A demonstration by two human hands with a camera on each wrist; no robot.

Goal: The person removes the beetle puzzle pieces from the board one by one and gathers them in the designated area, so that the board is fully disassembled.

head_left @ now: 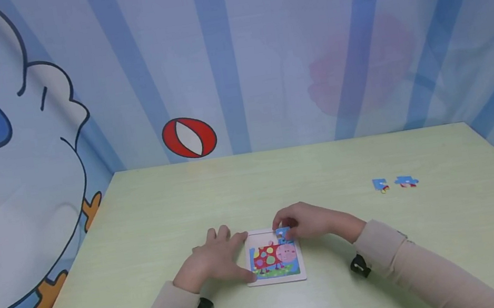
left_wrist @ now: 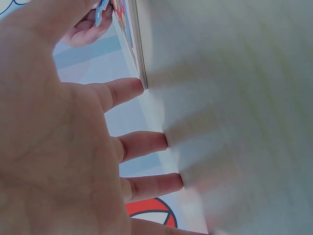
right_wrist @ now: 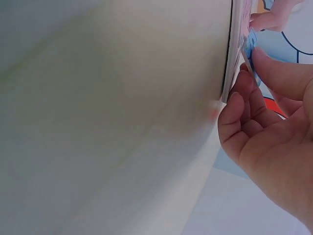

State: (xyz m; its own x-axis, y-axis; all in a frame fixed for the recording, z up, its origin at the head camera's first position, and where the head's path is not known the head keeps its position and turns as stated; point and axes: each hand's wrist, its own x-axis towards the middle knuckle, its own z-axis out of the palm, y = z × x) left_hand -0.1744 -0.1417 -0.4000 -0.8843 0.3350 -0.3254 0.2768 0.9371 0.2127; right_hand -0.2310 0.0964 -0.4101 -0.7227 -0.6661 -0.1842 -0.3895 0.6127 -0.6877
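A small jigsaw puzzle in a white tray (head_left: 277, 280) lies on the table, its lower part filled with a picture of a red spotted animal with a pink face. My right hand (head_left: 307, 221) pinches a blue puzzle piece (head_left: 282, 234) between thumb and fingers over the tray's upper right corner. In the right wrist view that piece (right_wrist: 251, 54) stands tilted against the tray. My left hand (head_left: 218, 258) spreads along the tray's left side, thumb near the lower left corner and a fingertip touching the upper left edge. Its other fingertips rest on the table in the left wrist view.
Two loose blue puzzle pieces, one (head_left: 380, 185) beside the other (head_left: 406, 182), lie on the pale table (head_left: 176, 196) at the right. A printed cloth backdrop (head_left: 261, 56) hangs behind the table. Each wrist wears a dark strap.
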